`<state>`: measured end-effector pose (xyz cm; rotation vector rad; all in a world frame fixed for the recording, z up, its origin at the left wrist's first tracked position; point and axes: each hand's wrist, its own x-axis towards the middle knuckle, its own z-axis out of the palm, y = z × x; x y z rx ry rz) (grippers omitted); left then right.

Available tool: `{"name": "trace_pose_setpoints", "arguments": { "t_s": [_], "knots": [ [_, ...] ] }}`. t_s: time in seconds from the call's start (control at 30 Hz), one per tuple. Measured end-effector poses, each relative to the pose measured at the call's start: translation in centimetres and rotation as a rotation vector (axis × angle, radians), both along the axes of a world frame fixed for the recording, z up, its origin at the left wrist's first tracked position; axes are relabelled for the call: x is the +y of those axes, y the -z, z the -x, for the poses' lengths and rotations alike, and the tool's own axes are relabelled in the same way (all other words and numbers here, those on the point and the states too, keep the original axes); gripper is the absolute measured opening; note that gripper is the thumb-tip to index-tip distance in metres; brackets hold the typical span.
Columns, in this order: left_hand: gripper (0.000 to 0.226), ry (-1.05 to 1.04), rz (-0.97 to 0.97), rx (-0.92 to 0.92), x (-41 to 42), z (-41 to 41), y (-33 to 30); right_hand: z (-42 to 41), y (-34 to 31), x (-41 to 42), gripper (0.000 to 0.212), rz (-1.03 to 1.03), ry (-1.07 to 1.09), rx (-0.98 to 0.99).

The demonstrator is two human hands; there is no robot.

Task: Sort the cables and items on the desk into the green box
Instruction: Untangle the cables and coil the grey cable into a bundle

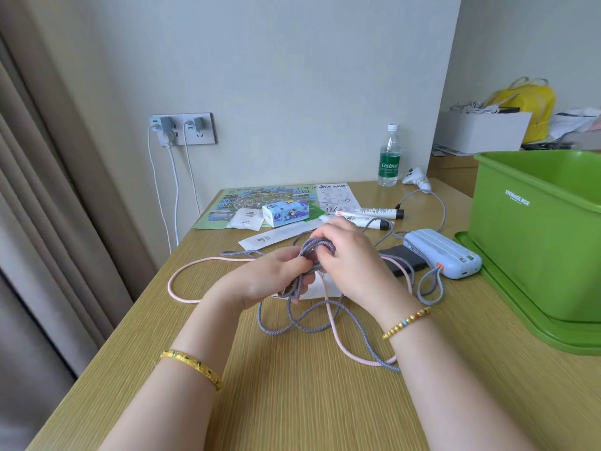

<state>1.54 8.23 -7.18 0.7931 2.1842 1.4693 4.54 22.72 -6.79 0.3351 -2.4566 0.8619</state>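
Grey braided cable (312,323) sprawls in loose loops over the middle of the wooden tabletop (292,402), its upper part gathered into a small coil that stands roughly upright between both hands, long axis running from near edge toward the wall. The left hand (270,278) curls its fingers round the lower end of the coil; the right hand (344,255) pinches the top loops, so each grip is closed on the cable. A pink cable (182,288) lies tangled beneath it, arcing out to the left. Just right of the hands sit a pale blue power bank (445,252) and a dark flat pad (401,262), both angled toward the green storage box (533,229), which stands on its lid (520,317) at the right edge. Farther back lie white tubes (374,213), a patterned tissue pack (286,213), a printed map (234,203) and a water bottle (389,157). White chargers fill the wall socket (182,128); a beige curtain (48,206) hangs at left.
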Motion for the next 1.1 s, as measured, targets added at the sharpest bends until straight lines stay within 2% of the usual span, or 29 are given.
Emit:
{"name": "trace_pose_setpoints", "arguments": {
  "t_s": [0.23,0.3,0.37,0.43,0.47,0.6,0.7,0.77,0.87,0.9,0.97,1.1],
  "knots": [
    [0.033,-0.033,0.076,0.129,0.3,-0.2,-0.2,-0.2,0.2,0.3,0.031,-0.072,0.051,0.084],
    [0.031,-0.112,0.075,0.156,0.6,-0.1,0.0,-0.1,0.0,0.6,0.032,0.068,-0.008,-0.048],
    [0.033,-0.238,-0.010,0.169,0.6,0.2,0.1,0.0,-0.5,1.1,0.033,0.276,-0.109,-0.204],
    [0.035,-0.376,-0.183,0.160,0.2,0.8,-0.2,-0.1,-0.9,1.6,0.032,0.438,-0.166,-0.272],
    [0.036,-0.428,-0.308,0.128,0.0,1.1,-0.4,-0.2,-0.9,1.8,0.031,0.455,-0.175,-0.291],
    [0.031,-0.488,-0.847,-0.120,0.0,1.6,-1.2,-0.6,-0.3,0.7,0.030,0.233,-0.278,-0.476],
    [0.031,-0.484,-1.025,-0.144,-0.2,1.3,-1.9,-0.8,0.2,-0.5,0.029,0.145,-0.360,-0.559],
    [0.032,-0.522,-1.082,-0.127,-0.6,1.2,-2.4,-0.7,0.5,-0.5,0.018,0.010,-0.278,-0.531],
    [0.032,-0.568,-1.185,-0.160,-1.6,1.3,-3.0,-0.2,1.2,0.1,0.013,-0.308,0.029,-0.376],
    [0.032,-0.589,-1.190,-0.175,-2.0,1.5,-3.1,0.0,1.4,0.2,0.012,-0.354,0.080,-0.338],
    [0.030,-0.661,-1.095,-0.171,-2.3,1.7,-3.0,0.3,1.6,0.3,0.013,-0.314,0.118,-0.264],
    [0.020,-0.798,-0.520,0.013,-1.5,2.0,-1.9,0.8,1.1,0.4,0.017,-0.020,0.111,-0.045]
  ]
}}
